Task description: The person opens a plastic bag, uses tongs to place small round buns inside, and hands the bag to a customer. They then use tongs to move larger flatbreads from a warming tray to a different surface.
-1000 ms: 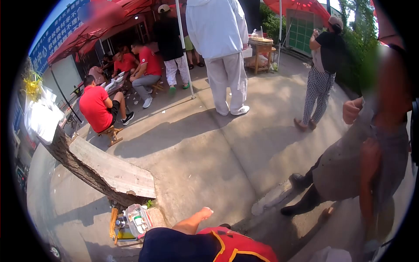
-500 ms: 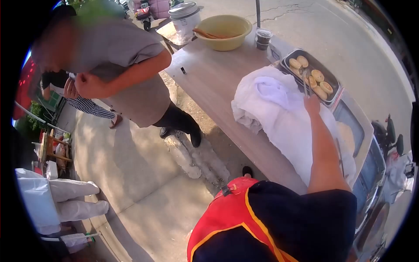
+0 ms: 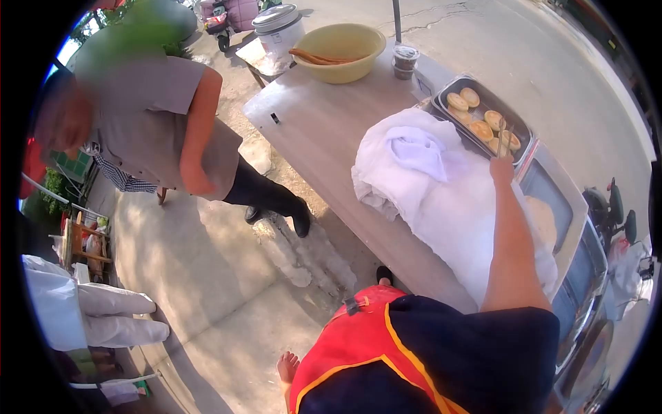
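My right hand [image 3: 502, 168] is closed round a pair of metal tongs [image 3: 503, 143]. The tong tips reach down among the round golden flatbreads [image 3: 494, 120] at the near right end of a metal tray [image 3: 447, 125]. I cannot make out whether the tips grip a flatbread. Several flatbreads lie loosely in the tray. My right forearm passes over a bundled white cloth [image 3: 469, 207] on the table. Low beside my red apron, my left hand [image 3: 287, 367] shows only in part, with its fingers stretched out and nothing visible in them.
On the table [image 3: 331, 138] stand a yellow basin [image 3: 345, 52] with long fried dough sticks [image 3: 331, 61] and stacked small tubs [image 3: 405, 63]. A lidded white bucket [image 3: 279, 31] is behind. A person in a grey shirt [image 3: 155, 124] stands left of the table. More metal trays [image 3: 583, 276] lie right.
My right hand has moved the tongs toward the near right end of the tray. My left hand has come into view. The person in grey has lowered an arm.
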Available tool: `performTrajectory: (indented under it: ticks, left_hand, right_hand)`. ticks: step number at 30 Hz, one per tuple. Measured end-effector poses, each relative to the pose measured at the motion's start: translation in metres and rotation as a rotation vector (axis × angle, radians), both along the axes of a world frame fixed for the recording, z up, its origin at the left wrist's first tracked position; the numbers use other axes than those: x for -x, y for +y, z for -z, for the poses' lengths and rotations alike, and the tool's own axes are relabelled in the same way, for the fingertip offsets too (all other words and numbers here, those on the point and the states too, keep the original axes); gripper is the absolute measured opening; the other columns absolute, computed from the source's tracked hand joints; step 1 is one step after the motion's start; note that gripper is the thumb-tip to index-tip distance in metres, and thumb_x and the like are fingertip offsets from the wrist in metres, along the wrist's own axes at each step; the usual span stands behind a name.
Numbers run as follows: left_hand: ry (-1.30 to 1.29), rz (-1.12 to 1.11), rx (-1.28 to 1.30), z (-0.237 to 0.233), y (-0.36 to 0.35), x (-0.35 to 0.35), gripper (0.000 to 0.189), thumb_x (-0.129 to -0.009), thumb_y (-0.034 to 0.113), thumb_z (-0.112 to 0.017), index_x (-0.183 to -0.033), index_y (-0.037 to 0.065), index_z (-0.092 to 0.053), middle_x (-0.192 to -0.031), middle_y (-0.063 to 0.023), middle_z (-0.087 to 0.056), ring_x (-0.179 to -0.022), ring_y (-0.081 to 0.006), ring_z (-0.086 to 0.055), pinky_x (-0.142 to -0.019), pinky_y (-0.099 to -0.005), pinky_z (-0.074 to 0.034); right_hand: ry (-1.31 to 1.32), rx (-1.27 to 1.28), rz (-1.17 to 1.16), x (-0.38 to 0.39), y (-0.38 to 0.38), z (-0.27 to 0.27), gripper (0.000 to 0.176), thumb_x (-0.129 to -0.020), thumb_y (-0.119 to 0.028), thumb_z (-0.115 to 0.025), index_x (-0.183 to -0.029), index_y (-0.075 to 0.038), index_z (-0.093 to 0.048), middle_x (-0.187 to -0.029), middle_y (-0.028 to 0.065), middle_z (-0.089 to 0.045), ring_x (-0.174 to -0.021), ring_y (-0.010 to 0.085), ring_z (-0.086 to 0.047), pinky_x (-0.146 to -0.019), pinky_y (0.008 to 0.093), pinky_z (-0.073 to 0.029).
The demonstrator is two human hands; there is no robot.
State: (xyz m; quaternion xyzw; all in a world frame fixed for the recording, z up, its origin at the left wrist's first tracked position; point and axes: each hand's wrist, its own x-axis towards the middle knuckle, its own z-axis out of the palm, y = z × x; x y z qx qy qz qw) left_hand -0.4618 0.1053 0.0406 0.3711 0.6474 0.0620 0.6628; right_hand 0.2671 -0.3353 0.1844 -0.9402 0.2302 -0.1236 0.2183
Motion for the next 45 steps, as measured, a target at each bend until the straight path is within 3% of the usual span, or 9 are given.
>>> performTrajectory:
  ticks: [10,16,19,28,34,38,41,43,45]
  left_hand:
    - [0.220,-0.114,-0.015,-0.002,-0.038,0.008,0.014,-0.082,0.016,-0.050,-0.089,0.005,-0.055,-0.068,-0.0029,-0.052,-0.058,-0.0133,-0.052,-0.049,-0.0254,-0.042]
    - [0.079,-0.176,-0.089,0.001,-0.030,-0.002,0.008,-0.083,0.012,-0.050,-0.082,0.007,-0.056,-0.065,-0.0002,-0.050,-0.055,-0.0106,-0.049,-0.048,-0.0242,-0.040]
    - [0.088,-0.158,-0.109,0.002,-0.030,-0.002,0.007,-0.082,0.012,-0.050,-0.079,0.007,-0.055,-0.063,0.0005,-0.049,-0.054,-0.0104,-0.048,-0.047,-0.0239,-0.039]
    - [0.100,-0.127,-0.013,0.007,-0.045,0.028,0.010,-0.081,0.013,-0.050,-0.073,0.008,-0.051,-0.060,0.0005,-0.048,-0.050,-0.0109,-0.048,-0.043,-0.0237,-0.038]
    - [0.063,-0.165,-0.057,0.034,-0.043,0.036,0.011,-0.083,0.017,-0.051,-0.081,0.007,-0.054,-0.063,-0.0009,-0.052,-0.050,-0.0107,-0.049,-0.041,-0.0246,-0.036]
    - [0.149,-0.066,-0.060,0.041,-0.032,0.031,0.017,-0.083,0.024,-0.052,-0.087,0.009,-0.057,-0.062,-0.0001,-0.053,-0.046,-0.0097,-0.046,-0.036,-0.0251,-0.029]
    - [0.073,-0.021,-0.025,0.050,-0.027,0.043,0.018,-0.083,0.026,-0.052,-0.086,0.010,-0.058,-0.061,0.0012,-0.054,-0.045,-0.0095,-0.046,-0.036,-0.0258,-0.027]
    - [0.258,0.016,-0.040,-0.027,-0.035,0.008,0.015,-0.082,0.024,-0.052,-0.082,0.009,-0.052,-0.065,0.0015,-0.051,-0.055,-0.0094,-0.050,-0.044,-0.0221,-0.031]
    - [0.236,-0.056,-0.057,-0.006,-0.034,0.015,0.020,-0.082,0.027,-0.052,-0.088,0.009,-0.058,-0.063,-0.0003,-0.055,-0.047,-0.0099,-0.047,-0.037,-0.0258,-0.028]
  right_hand:
    - [0.053,0.048,-0.020,-0.041,-0.040,0.055,0.046,-0.079,-0.027,-0.047,-0.114,0.002,-0.035,-0.104,0.0262,-0.055,-0.096,0.0396,-0.054,-0.084,0.0476,-0.041]
    - [0.145,0.656,-0.334,-0.077,-0.082,0.114,0.046,-0.081,-0.028,-0.048,-0.110,0.005,-0.036,-0.101,0.0272,-0.055,-0.091,0.0374,-0.058,-0.078,0.0442,-0.047]
    - [-0.170,0.765,-0.330,-0.056,-0.066,0.100,0.018,-0.080,-0.011,-0.048,-0.075,-0.002,-0.063,-0.082,0.0178,-0.057,-0.071,0.0295,-0.060,-0.059,0.0320,-0.052]
    - [-0.042,0.149,-0.057,-0.024,-0.033,0.057,0.036,-0.083,-0.021,-0.049,-0.102,0.008,-0.039,-0.091,0.0237,-0.058,-0.090,0.0343,-0.059,-0.073,0.0382,-0.051]
    - [0.021,0.167,-0.087,-0.036,-0.045,0.073,0.042,-0.078,-0.019,-0.049,-0.112,0.003,-0.037,-0.098,0.0241,-0.058,-0.090,0.0369,-0.058,-0.078,0.0436,-0.048]
    - [-0.134,0.147,-0.111,-0.047,-0.047,0.089,0.025,-0.078,-0.013,-0.052,-0.092,0.008,-0.055,-0.091,0.0207,-0.060,-0.082,0.0343,-0.061,-0.069,0.0370,-0.051]
    - [-0.016,0.421,-0.245,-0.043,-0.046,0.079,0.028,-0.081,-0.015,-0.047,-0.099,0.004,-0.055,-0.098,0.0184,-0.058,-0.088,0.0327,-0.059,-0.078,0.0391,-0.045]
    - [-0.035,0.391,-0.223,-0.039,-0.050,0.074,0.028,-0.081,-0.016,-0.048,-0.099,0.004,-0.055,-0.098,0.0183,-0.058,-0.087,0.0324,-0.059,-0.077,0.0389,-0.045]
    - [-0.036,0.391,-0.207,-0.036,-0.047,0.072,0.029,-0.081,-0.017,-0.048,-0.100,0.004,-0.054,-0.097,0.0181,-0.058,-0.087,0.0322,-0.059,-0.077,0.0387,-0.046]
